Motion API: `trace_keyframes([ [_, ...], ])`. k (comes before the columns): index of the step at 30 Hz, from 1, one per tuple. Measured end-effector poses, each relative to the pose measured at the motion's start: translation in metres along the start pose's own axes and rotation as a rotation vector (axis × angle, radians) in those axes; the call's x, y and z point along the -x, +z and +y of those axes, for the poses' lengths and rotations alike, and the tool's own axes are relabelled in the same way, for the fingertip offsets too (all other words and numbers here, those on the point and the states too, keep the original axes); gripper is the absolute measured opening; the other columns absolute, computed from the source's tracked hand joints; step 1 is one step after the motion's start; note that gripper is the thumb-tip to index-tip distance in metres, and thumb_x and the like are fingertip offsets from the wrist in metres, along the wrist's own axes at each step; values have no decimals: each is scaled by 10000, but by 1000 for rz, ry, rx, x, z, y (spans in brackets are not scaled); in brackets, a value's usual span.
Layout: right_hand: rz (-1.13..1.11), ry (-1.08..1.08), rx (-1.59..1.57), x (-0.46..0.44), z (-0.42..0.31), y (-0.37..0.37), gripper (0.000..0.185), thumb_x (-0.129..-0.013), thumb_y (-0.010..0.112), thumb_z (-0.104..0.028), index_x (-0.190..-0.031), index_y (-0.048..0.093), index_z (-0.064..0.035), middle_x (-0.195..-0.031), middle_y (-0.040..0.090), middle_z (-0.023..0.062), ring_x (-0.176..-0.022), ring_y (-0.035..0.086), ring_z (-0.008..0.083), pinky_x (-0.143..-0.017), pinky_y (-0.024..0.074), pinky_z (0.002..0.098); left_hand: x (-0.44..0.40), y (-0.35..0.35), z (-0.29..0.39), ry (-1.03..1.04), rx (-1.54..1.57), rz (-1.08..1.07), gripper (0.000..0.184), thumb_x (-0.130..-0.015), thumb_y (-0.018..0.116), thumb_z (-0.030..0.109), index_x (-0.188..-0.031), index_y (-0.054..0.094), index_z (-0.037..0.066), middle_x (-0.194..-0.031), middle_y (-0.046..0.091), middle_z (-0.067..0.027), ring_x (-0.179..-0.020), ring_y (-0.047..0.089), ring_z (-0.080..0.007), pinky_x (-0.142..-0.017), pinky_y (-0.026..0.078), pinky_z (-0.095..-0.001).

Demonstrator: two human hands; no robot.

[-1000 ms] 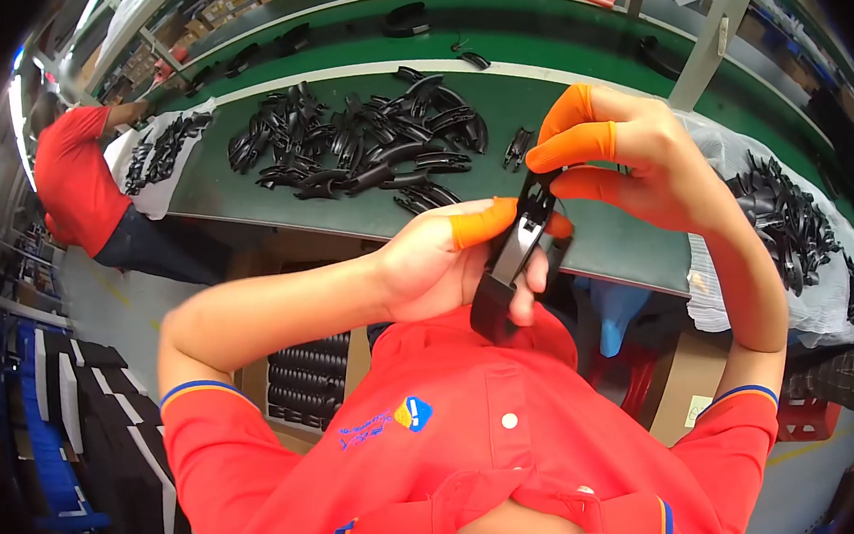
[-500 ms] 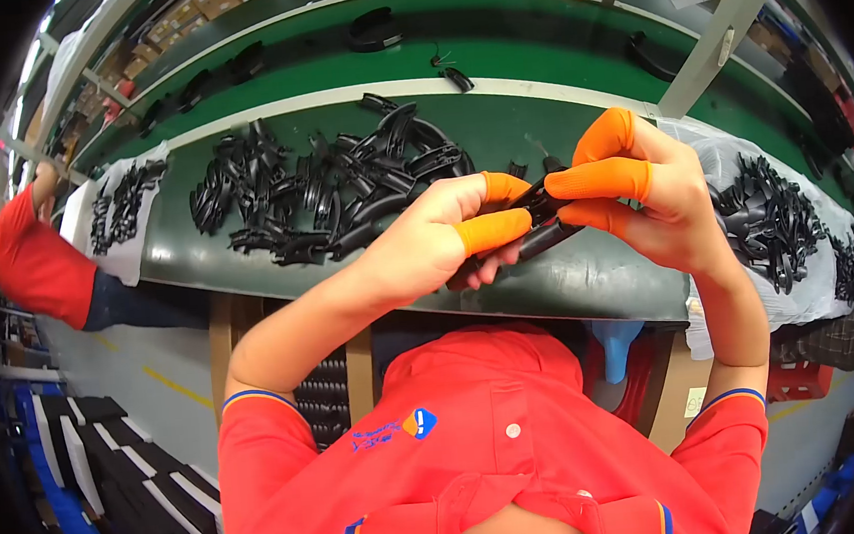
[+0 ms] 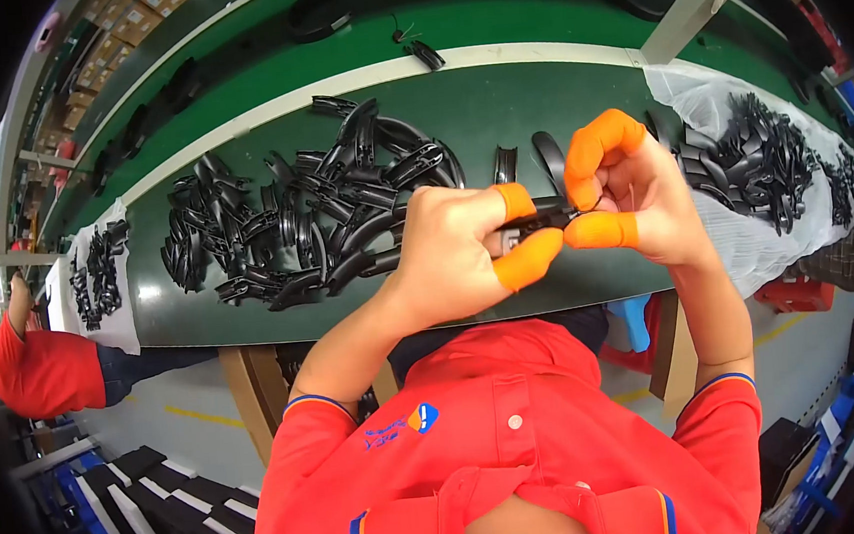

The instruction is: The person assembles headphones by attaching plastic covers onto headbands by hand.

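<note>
My left hand (image 3: 461, 249), with orange finger cots on thumb and index finger, is closed around a black plastic part (image 3: 542, 222). Much of that part is hidden by the hand; a pale grey patch shows on it near the fingers. At its right end, my right hand (image 3: 642, 190), also in orange finger cots, pinches with thumb and index finger. A thin dark bit shows between those tips, too small to name. Just beyond the hands, a short channel-shaped black piece (image 3: 505, 164) and a smooth curved black strip (image 3: 548, 160) lie on the dark green table (image 3: 543, 87).
Left of my hands is a heap of curved black parts (image 3: 288, 218). To the right, small black pieces (image 3: 765, 165) are piled on white plastic sheeting (image 3: 679, 86). A green conveyor (image 3: 517, 9) runs behind, with a metal post (image 3: 702, 4). A person in red (image 3: 49, 367) is at far left.
My hands have turned, and the left now covers more of the black part. The long strip by my right hand has left its grip. A curved strip now shows on the table. The view has shifted.
</note>
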State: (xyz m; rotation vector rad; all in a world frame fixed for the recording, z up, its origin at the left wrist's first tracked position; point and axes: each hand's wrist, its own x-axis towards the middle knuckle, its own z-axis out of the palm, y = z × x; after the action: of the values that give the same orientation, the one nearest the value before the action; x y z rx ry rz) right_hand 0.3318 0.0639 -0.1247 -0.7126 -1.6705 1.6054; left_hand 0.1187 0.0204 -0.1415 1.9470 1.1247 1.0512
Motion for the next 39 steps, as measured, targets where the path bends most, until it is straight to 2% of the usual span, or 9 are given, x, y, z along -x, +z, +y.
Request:
trace_keyframes([
  [3,-58,104,-199,-1,3,-2,411,-654,845,-60,-954,563,-51,-847,489,-17,-691,424,51,-582,321,218,1,1,3,128,-81,0,224,-707,756,202,-881,712,67,-563,604,-48,-440,578,-199,-427,437,-283],
  [7,-65,-274,451,2,-10,-6,432,-645,728,-8,-1047,575,-42,-1142,578,136,-1057,550,272,-897,437,365,0,5,6,223,-91,-64,274,-670,755,124,-869,627,-14,-572,546,-65,-420,511,-195,-421,388,-270],
  [18,-258,-180,680,22,-19,-2,592,-699,647,99,-1266,546,-41,-1109,513,146,-951,581,288,-802,497,358,13,33,29,201,-402,89,265,-665,732,213,-782,608,10,-539,535,-47,-438,554,-221,-416,435,-326],
  [23,-182,-86,311,42,-3,-5,287,-829,648,-40,-1105,630,36,-942,677,146,-824,657,260,-753,509,334,21,31,26,237,-95,108,371,-658,815,207,-912,646,-3,-594,555,-52,-453,542,-201,-421,412,-287],
  [27,51,109,-247,40,-1,6,286,-899,597,-110,-1100,627,91,-979,689,123,-834,649,187,-744,517,327,21,31,16,317,-120,240,578,-605,877,360,-994,653,-4,-643,518,-21,-479,490,-165,-435,376,-272],
  [32,-114,405,-427,19,1,-7,347,-883,622,-175,-1104,629,93,-953,690,127,-666,615,109,-574,475,216,41,25,-13,352,-180,220,533,-642,872,248,-1050,646,-9,-628,510,-16,-462,488,-145,-433,372,-269],
  [34,-309,294,-298,-2,4,-18,409,-890,612,-202,-1172,591,93,-952,682,134,-691,637,131,-500,472,211,50,30,-16,179,221,431,544,-656,864,233,-1095,649,-6,-610,497,-17,-452,485,-139,-423,357,-270],
  [36,-274,164,-218,-30,19,-35,399,-891,607,-156,-1224,566,61,-964,675,135,-761,672,191,-481,512,230,42,3,-14,306,56,372,539,-670,854,244,-1115,666,4,-594,477,-16,-455,488,-122,-418,351,-255],
  [39,58,119,1187,-51,69,-57,487,-804,699,-128,-1261,567,-19,-807,638,141,-735,643,279,-703,504,377,43,-3,-15,177,12,239,525,-688,828,276,-1118,683,12,-590,439,-5,-454,459,-89,-418,340,-228],
])
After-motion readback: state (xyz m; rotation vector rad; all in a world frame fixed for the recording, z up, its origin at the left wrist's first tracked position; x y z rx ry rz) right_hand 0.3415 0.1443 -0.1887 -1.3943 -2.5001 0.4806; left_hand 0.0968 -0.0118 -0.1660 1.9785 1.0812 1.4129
